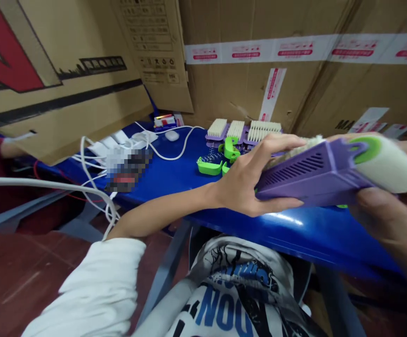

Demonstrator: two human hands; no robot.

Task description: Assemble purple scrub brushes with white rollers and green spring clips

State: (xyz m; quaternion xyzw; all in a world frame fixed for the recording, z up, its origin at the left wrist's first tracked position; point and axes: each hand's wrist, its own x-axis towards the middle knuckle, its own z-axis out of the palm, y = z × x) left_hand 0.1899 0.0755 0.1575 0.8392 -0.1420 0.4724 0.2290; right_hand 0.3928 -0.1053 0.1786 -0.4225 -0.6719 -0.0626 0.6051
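My left hand point(250, 180) is closed around one end of a purple slotted brush body point(305, 175), thumb below and fingers over its top. My right hand point(389, 206) grips the other end, where a white handle with a green ring point(382, 161) sits. Pale bristles point(301, 147) show along the brush's upper edge. The brush is held just above the blue table point(175, 175). Behind it lie three purple brush heads with white bristles point(242, 130), beside green plastic parts point(221, 157) and a small metal spring point(210, 157).
Large cardboard boxes point(259, 70) wall the table's back and left. White cables point(94, 173), chargers and a white earbud case point(171, 135) lie at the table's left. Another person's arm in a red sleeve point(0, 150) shows at far left. The floor is reddish-brown.
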